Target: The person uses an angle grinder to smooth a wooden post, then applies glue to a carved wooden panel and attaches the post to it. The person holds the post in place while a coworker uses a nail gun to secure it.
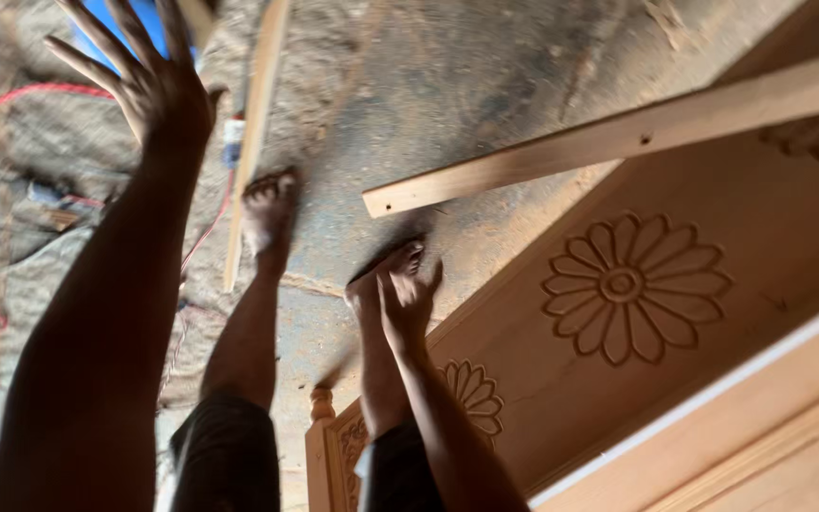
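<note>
- The left hand (149, 81) is raised near the top left, fingers spread wide apart, its grip fully open and holding nothing.
- Just to the right of that hand a thin wooden strip (253, 133) runs steeply down toward the floor; whether the hand touches it cannot be told.
- The right hand (408, 301) hangs low in the middle, fingers loosely extended, its grip open and empty, in front of the right foot (376, 280).
- The left foot (269, 204) stands bare on the dusty concrete floor (447, 85), close to the lower part of the strip.
- A longer wooden plank (618, 133) slants from the middle up to the right edge, its near end just above the right hand.
- A carved wooden panel (760, 246) fills the lower right, with a large flower carving (632, 287) and a smaller one (471, 393) near the right forearm.
- A red cable (11, 100) trails over the floor on the left, and something blue (111, 28) shows behind the left hand.
</note>
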